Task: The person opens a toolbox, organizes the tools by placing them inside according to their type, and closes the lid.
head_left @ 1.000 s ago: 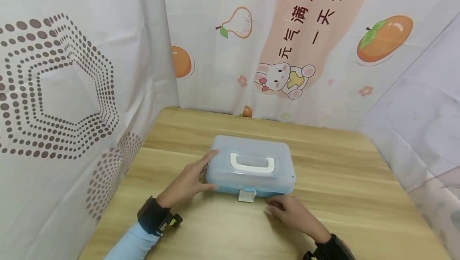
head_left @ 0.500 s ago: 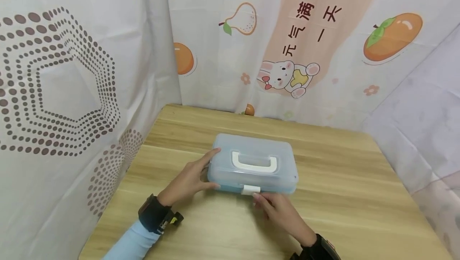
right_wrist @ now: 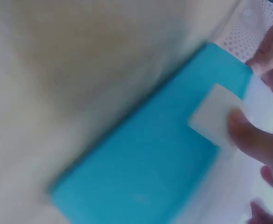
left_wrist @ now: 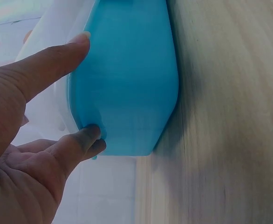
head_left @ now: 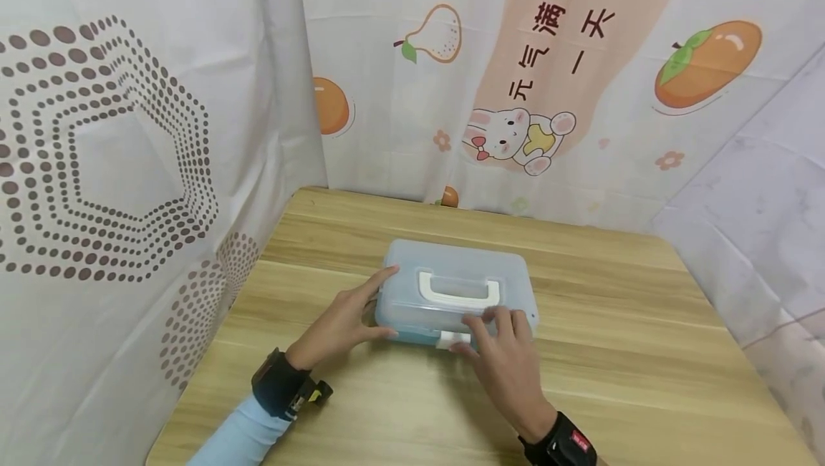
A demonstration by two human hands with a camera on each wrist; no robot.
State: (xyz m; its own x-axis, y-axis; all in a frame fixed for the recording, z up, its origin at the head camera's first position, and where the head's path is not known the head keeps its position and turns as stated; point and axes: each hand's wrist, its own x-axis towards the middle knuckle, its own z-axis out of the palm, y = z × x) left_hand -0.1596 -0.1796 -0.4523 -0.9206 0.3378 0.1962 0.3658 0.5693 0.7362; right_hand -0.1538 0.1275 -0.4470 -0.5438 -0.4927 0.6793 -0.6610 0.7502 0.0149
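A plastic storage box (head_left: 457, 255) with a cloudy clear lid and a blue base sits on the table, its white handle (head_left: 460, 302) folded flat. My left hand (head_left: 340, 323) grips the box's left end, thumb at the front corner and fingertips toward the back. In the left wrist view those fingertips lie at the rim between lid and blue base (left_wrist: 132, 79). At the front, the white latch (right_wrist: 213, 116) lies against the box's front, with my right thumb (right_wrist: 250, 137) pressing on it. The other fingers of my right hand (head_left: 509, 366) bend over the lid's front edge.
The wood-grain table (head_left: 612, 351) extends around the box on all sides. Printed white curtains (head_left: 387, 129) hang behind the table and along its left and right sides. A black strap with a small camera (head_left: 281, 384) is on the left wrist.
The latch has swung up from hanging outward to lie against the box's front. My right hand has moved left to the latch, and its fingers have risen over the lid. My left hand keeps its hold.
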